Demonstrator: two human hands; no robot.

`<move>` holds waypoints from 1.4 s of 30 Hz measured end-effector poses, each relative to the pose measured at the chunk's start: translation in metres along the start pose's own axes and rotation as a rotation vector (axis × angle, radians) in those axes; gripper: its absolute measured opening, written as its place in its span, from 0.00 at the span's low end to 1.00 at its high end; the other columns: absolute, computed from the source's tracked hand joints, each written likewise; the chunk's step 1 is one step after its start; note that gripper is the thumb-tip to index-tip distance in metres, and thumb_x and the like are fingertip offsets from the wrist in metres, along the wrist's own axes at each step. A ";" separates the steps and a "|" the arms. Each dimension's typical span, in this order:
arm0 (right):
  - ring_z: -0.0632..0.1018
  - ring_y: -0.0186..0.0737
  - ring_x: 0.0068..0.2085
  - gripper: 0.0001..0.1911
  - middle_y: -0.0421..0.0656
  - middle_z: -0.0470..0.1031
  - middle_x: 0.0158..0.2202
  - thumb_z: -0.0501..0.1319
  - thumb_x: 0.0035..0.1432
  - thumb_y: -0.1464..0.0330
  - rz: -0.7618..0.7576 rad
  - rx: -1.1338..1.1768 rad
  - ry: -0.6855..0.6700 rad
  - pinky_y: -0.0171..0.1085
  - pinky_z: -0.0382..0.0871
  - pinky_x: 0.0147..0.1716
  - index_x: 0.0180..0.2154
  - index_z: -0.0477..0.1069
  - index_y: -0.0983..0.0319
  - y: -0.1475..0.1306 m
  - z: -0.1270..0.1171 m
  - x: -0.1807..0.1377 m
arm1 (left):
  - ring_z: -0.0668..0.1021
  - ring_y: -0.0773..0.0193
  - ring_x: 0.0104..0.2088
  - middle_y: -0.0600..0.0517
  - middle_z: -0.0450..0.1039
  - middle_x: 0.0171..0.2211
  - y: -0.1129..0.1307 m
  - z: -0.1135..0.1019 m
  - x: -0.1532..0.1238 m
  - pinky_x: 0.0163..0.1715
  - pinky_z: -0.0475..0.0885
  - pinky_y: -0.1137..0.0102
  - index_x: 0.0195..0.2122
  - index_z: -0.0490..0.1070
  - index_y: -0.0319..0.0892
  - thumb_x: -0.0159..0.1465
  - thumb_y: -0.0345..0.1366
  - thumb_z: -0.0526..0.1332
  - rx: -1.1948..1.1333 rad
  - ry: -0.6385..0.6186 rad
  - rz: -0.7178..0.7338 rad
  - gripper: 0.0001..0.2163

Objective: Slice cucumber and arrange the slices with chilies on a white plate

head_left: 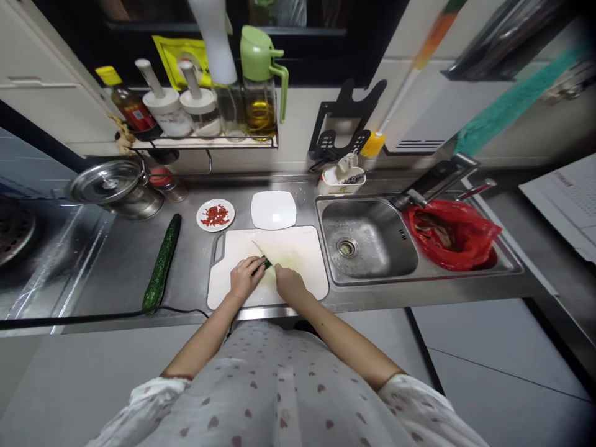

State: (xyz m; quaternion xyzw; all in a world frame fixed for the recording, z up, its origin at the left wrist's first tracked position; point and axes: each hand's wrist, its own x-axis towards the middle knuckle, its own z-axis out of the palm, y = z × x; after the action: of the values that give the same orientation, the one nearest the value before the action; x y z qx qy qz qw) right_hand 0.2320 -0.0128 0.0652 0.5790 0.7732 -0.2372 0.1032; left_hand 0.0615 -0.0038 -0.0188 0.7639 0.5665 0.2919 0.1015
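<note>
A white cutting board (302, 248) lies on the counter in front of me. My left hand (246, 276) presses a short dark green cucumber piece (267, 263) against it, fingers closed and covering most of the piece. My right hand (289, 284) is wrapped around a knife's handle, which the fist hides. The knife blade (261, 249) shows as a thin pale line pointing up and left, close beside the cucumber piece; whether it touches cannot be made out. Left of the board a whole cucumber (162, 264) lies on the steel.
Behind the board are a small plate (200, 217) of chopped red bits and a white square dish (274, 210). A steel pot (144, 198) stands at left. To the right are a sink (372, 248) and a red plastic bag (456, 248). A black cable (102, 316) runs along the front edge.
</note>
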 end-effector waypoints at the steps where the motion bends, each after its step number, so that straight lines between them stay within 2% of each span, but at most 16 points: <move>1: 0.78 0.44 0.45 0.17 0.51 0.77 0.40 0.46 0.61 0.80 -0.003 -0.001 0.002 0.37 0.68 0.41 0.50 0.61 0.65 0.000 0.001 0.001 | 0.77 0.62 0.42 0.51 0.77 0.44 0.000 0.000 0.000 0.43 0.72 0.68 0.47 0.76 0.49 0.67 0.41 0.57 0.001 0.002 0.002 0.12; 13: 0.78 0.45 0.45 0.15 0.52 0.76 0.41 0.46 0.64 0.76 -0.021 0.012 -0.020 0.39 0.68 0.42 0.50 0.62 0.65 0.006 0.001 -0.003 | 0.78 0.62 0.42 0.50 0.77 0.45 -0.003 0.002 0.000 0.45 0.72 0.67 0.47 0.76 0.49 0.67 0.41 0.56 -0.020 -0.014 -0.002 0.12; 24: 0.78 0.43 0.45 0.18 0.51 0.76 0.42 0.45 0.63 0.77 -0.048 0.029 -0.029 0.38 0.69 0.43 0.53 0.60 0.66 -0.002 -0.007 0.017 | 0.77 0.63 0.43 0.51 0.77 0.45 -0.003 -0.002 0.003 0.44 0.72 0.68 0.46 0.76 0.48 0.67 0.41 0.56 -0.046 -0.035 -0.014 0.11; 34: 0.78 0.45 0.44 0.14 0.53 0.75 0.41 0.47 0.63 0.76 0.003 0.001 -0.046 0.39 0.69 0.41 0.49 0.62 0.65 0.005 0.003 0.002 | 0.78 0.63 0.43 0.51 0.77 0.45 -0.006 0.000 0.004 0.44 0.72 0.68 0.46 0.76 0.49 0.66 0.40 0.57 -0.053 -0.049 -0.031 0.11; 42: 0.77 0.43 0.46 0.16 0.51 0.76 0.41 0.47 0.62 0.78 -0.011 0.004 -0.041 0.38 0.68 0.44 0.50 0.63 0.65 -0.001 -0.001 0.016 | 0.78 0.62 0.43 0.51 0.78 0.45 -0.003 -0.002 0.005 0.43 0.72 0.68 0.45 0.76 0.49 0.66 0.40 0.57 -0.070 -0.041 -0.023 0.11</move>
State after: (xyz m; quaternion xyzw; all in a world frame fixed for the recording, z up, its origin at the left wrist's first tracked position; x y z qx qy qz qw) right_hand 0.2266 0.0012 0.0597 0.5700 0.7736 -0.2512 0.1166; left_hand 0.0588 0.0021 -0.0173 0.7592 0.5626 0.2946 0.1429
